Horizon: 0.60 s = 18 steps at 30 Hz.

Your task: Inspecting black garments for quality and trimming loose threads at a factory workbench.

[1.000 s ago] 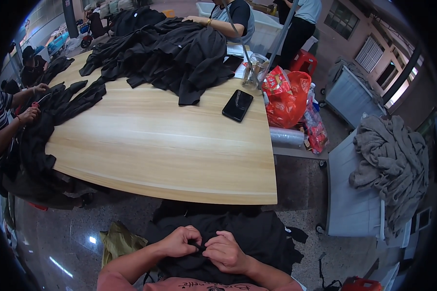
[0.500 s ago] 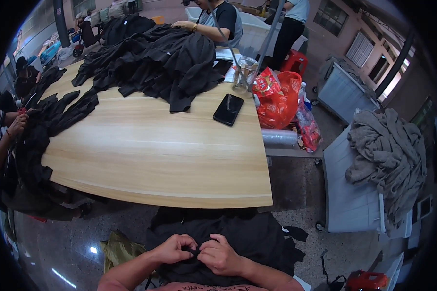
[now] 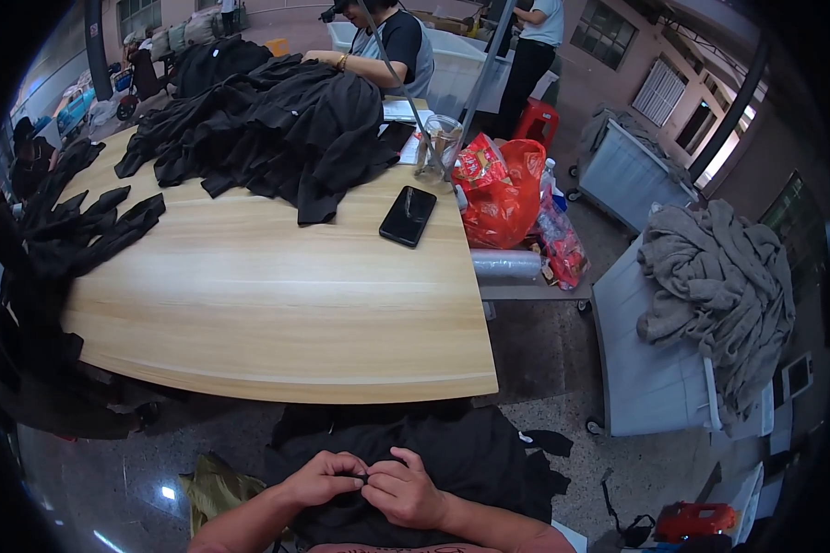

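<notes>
A dark garment [image 3: 470, 452] lies bunched over my lap, below the near edge of the wooden table [image 3: 277, 313]. My left hand [image 3: 330, 477] pinches a bit of its cloth between thumb and fingers. Close against it, my right hand [image 3: 402, 488] has curled fingers closed on the same spot. The fingertips of both hands meet there, so the small piece of fabric between them is mostly hidden. A dark strip of cloth with a white tag [image 3: 526, 438] sticks out on the right side of the garment.
Dark garments [image 3: 267, 120] are heaped at the table's far side, near a black phone [image 3: 408, 217] and a glass jar [image 3: 441, 147]. Red plastic bags [image 3: 507, 198] sit beyond the right edge. A white bin [image 3: 659, 350] holds grey cloth [image 3: 719, 286]. Co-workers are at the far side and left.
My view has shifted slightly, so the table and bins appear further left. Both hands stay together on the garment, with the fingers drawn a little closer. The far person still bends over the heap.
</notes>
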Tool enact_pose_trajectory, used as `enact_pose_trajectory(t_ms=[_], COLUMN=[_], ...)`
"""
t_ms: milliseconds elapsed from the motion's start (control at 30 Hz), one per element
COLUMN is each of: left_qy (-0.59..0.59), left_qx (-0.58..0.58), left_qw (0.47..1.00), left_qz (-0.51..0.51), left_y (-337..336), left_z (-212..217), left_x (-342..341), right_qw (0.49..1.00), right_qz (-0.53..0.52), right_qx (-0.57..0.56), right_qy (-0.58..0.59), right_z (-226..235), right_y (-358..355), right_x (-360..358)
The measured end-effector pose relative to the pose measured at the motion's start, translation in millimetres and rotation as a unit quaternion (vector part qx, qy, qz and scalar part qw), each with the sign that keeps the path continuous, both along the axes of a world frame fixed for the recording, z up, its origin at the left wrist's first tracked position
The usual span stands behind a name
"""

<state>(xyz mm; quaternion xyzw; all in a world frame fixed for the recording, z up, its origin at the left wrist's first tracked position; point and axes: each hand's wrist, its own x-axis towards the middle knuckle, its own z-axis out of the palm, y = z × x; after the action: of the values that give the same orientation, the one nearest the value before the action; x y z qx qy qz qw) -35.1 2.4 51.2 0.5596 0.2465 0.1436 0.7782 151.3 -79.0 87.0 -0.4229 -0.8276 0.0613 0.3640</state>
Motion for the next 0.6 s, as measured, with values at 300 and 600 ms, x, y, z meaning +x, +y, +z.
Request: enact_pose_trajectory(t_ms=[300,600], left_qy=[0.03,-0.018], left_qx=[0.087,0.124], left_qw=[0.995,0.987], left_qz=[0.05,0.095], left_y=[-8.6,-12.8], left_z=[-8.6,-10.6], left_x=[-0.4,2.4], right_qw=[0.998,0.978], right_qz=[-0.021,0.003], right_qx=[-0.059,-0.185], right_qy=[-0.004,0.1], right_z=[-6.0,-5.9], right_y=[2.9,7.0], right_x=[2.6,6.9])
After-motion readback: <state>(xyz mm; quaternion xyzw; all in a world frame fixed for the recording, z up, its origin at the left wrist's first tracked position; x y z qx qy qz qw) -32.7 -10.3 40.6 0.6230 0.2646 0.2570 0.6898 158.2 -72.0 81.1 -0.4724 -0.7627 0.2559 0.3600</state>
